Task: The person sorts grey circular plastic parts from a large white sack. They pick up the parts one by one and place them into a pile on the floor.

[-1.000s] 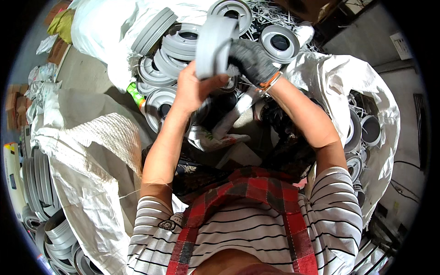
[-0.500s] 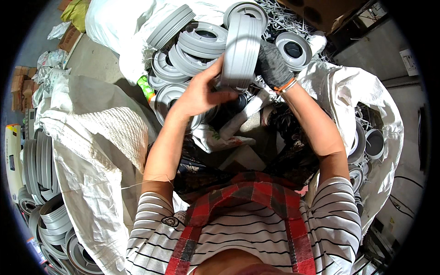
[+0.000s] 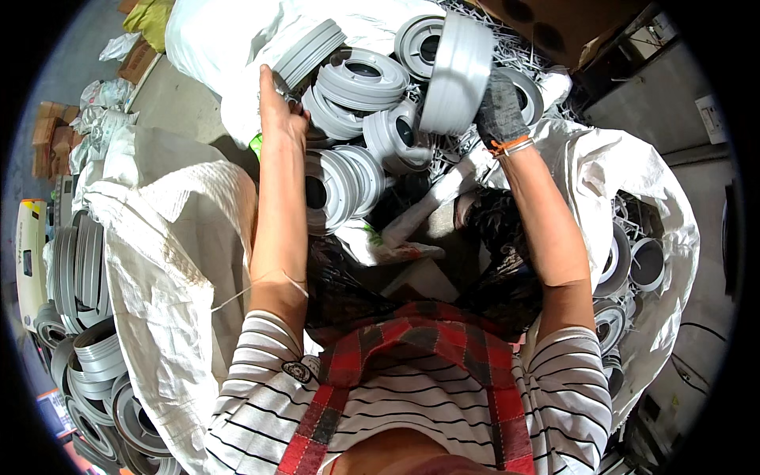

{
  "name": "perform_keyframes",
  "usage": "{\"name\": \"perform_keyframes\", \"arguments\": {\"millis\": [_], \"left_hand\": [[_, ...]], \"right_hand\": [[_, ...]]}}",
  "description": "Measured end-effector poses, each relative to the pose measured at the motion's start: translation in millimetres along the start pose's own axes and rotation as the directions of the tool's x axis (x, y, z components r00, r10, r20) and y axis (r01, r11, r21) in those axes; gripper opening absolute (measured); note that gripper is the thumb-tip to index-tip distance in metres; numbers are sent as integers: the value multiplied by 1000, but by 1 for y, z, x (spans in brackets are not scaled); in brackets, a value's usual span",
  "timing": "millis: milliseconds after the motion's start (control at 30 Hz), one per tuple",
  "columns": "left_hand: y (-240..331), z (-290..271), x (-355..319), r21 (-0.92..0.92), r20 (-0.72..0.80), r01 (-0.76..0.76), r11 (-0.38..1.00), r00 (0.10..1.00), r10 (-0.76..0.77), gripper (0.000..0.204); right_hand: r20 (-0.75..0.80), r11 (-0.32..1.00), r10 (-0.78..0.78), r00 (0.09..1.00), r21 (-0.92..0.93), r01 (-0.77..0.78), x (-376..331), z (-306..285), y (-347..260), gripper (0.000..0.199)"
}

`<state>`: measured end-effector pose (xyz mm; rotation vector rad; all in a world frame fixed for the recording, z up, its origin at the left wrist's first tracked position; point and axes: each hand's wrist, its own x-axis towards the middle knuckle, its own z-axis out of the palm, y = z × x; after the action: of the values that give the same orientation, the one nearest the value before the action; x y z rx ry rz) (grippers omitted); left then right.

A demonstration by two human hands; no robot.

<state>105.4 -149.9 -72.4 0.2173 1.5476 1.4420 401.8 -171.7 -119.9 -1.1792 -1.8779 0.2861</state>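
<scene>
My right hand (image 3: 503, 107), in a dark grey knit glove, grips the right side of a light grey grooved plastic ring (image 3: 457, 75), held on edge above the pile. My bare left hand (image 3: 281, 111) reaches to the pile's left side with its fingers apart. It is close to the lower end of a tilted grey ring (image 3: 310, 51); whether it touches is unclear. Beside it lies a flat grey ring with a dark centre (image 3: 362, 79). Another ring (image 3: 396, 138) leans below the held one, and overlapping rings (image 3: 344, 188) lie nearer to me.
White woven sacks stand on my left (image 3: 170, 261) and right (image 3: 649, 174); the right one holds more rings and paper shreds. Many grey rings (image 3: 99, 372) are stacked at far left. A brown cardboard box (image 3: 562, 24) stands at the back right, beside paper shreds (image 3: 526, 51).
My left hand has let go of the held ring and moved left to the pile's edge. My right hand has carried that ring slightly right. The view has shifted a little.
</scene>
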Motion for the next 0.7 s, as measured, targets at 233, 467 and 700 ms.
{"name": "perform_keyframes", "arguments": {"millis": [233,467,700], "left_hand": [[8,9,36,-220,203,8,976,978,38,15],[-6,11,-11,106,501,-362,926,824,264,32],[-13,-49,33,291,15,-390,874,915,404,52]], "right_hand": [[37,947,-48,998,-317,57,7,-17,1,55],[209,933,140,968,-354,-59,26,-8,11,58],[336,976,30,941,-213,45,13,60,44,39]]}}
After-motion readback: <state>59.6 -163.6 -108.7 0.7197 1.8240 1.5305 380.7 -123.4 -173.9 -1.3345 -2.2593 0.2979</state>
